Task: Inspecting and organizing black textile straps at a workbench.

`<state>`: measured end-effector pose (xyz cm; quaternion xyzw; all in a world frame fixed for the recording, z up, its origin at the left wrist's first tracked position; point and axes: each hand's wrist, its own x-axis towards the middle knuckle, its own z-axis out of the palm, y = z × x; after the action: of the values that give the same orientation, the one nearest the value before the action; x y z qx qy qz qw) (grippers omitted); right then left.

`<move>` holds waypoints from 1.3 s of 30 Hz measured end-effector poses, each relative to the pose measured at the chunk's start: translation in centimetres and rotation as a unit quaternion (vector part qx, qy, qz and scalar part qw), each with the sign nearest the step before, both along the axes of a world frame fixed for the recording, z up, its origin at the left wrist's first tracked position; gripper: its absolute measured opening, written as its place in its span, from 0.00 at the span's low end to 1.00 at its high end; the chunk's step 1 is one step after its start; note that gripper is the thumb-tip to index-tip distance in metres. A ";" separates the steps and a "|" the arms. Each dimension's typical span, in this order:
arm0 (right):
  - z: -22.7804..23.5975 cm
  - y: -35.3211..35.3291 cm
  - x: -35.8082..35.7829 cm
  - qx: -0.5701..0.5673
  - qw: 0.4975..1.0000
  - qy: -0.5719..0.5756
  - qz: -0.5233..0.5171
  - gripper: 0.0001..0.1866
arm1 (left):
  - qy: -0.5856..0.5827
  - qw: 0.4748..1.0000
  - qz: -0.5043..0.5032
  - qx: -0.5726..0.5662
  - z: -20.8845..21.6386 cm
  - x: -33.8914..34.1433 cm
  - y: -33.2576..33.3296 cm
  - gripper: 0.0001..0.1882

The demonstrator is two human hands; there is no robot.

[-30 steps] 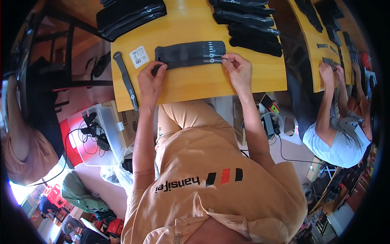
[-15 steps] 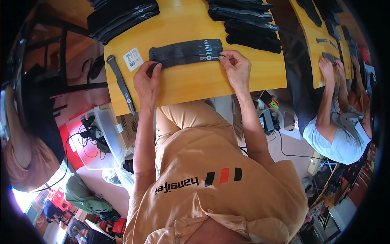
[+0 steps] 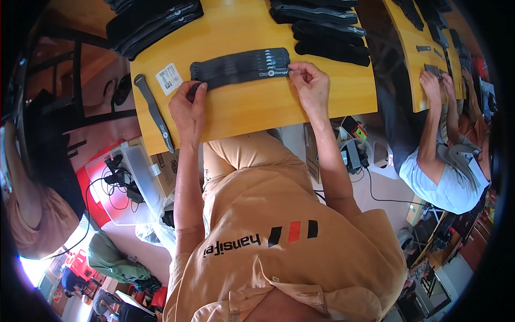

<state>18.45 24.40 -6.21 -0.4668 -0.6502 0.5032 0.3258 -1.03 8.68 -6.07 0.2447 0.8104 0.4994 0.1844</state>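
Observation:
On the yellow table lies a row of overlapping black fabric straps (image 3: 230, 65), fanned so that their printed ends show at the right. At the left end of the nearest strap, my left hand (image 3: 189, 105) is closed, thumb and fingers pinching its dark, rounded tip. My right hand (image 3: 311, 88) pinches that strap's other end beside the pale print. The strap lies stretched between both hands, along the front of the row. To the left of my left hand is a single grey-black strap (image 3: 154, 112) with a slotted end, and a white printed label (image 3: 169, 79).
Stacks of black straps stand at the table's far left (image 3: 155, 27) and far right (image 3: 330, 40). A person in a light shirt (image 3: 440, 180) works at a neighbouring table on the right. Below left is a clear plastic bin (image 3: 126, 209) with black cables.
The whole view has shifted slightly, table and straps moving a little left and up in it. Both hands keep their pinch on the strap's ends.

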 end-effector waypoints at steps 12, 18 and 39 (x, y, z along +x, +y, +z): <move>-0.3 0.0 -0.8 -0.014 0.999 0.038 -0.032 0.06 | -0.027 1.000 0.007 -0.001 0.1 -0.1 0.0 0.10; 0.0 -0.1 -0.9 -0.012 0.999 0.038 -0.036 0.06 | -0.007 1.000 0.011 -0.009 0.5 0.0 0.2 0.11; -0.6 0.2 -0.7 -0.008 0.999 0.040 -0.033 0.05 | 0.015 0.998 0.014 -0.058 -0.3 -0.6 0.4 0.14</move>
<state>17.71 24.65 -6.80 -0.4707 -0.6166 0.5155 0.3640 -1.58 9.09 -6.36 0.2294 0.8439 0.4508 0.1789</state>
